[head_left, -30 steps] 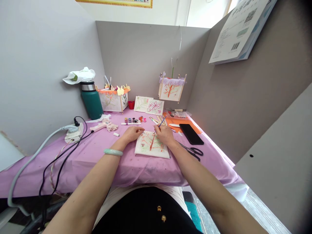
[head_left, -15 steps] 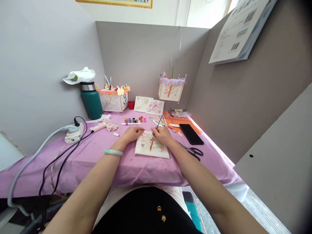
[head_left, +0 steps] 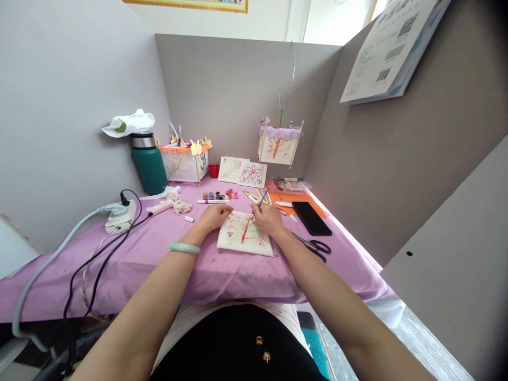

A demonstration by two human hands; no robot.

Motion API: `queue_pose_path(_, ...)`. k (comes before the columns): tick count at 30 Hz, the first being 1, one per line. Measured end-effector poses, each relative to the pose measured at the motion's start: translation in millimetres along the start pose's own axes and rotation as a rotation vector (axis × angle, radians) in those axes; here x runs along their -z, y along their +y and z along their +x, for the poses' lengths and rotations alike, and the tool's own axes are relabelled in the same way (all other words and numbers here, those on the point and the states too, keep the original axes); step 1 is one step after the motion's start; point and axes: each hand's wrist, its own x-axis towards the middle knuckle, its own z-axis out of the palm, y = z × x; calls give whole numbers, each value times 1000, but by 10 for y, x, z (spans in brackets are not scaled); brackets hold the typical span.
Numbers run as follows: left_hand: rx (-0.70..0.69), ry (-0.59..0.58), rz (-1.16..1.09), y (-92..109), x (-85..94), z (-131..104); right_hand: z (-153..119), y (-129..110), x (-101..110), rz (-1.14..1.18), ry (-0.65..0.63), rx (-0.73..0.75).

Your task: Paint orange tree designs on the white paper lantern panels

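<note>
Tree picture (head_left: 243, 243) set close and steadied

It lies flat, slightly askew, near the front of the purple cloth (head_left: 159, 254), presumably for comfortable reach; the left hand (head_left: 215, 218) has its fingers at the far left corner, apparently to stop it sliding (whether they pinch or merely press, I cannot tell); the right hand (head_left: 268, 218) grips a slim blue brush (head_left: 263, 196) pencil-fashion at the far edge, a hold that seems to suit small strokes; whether the tip touches is too small to tell. Just beyond, paint pots (head_left: 222, 196) and a marker (head_left: 213, 201) sit together, likely for easy access; scissors (head_left: 317, 246) and a black phone (head_left: 311, 218) lie off to the right; farther back, two drawn cards (head_left: 253, 174) stand propped near the partition (head_left: 230, 95), seemingly for display, while a painted lantern (head_left: 280, 148) hangs by wire (head_left: 294, 63).
</note>
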Motion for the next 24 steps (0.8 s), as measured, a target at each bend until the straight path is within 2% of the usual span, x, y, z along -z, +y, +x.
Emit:
queue_pose_path(8, -2, -18, 30, 9, 5, -2, -5, -13, 9, -60, -57, -14)
queue_pose_path(19, 3, -22, 42, 6, 4, 8, -13, -2, 37, -86, 52, -56)
queue_pose_path(24, -15, -12, 28, -11, -6, 8, 9, -11, 28, -103, -17, -95)
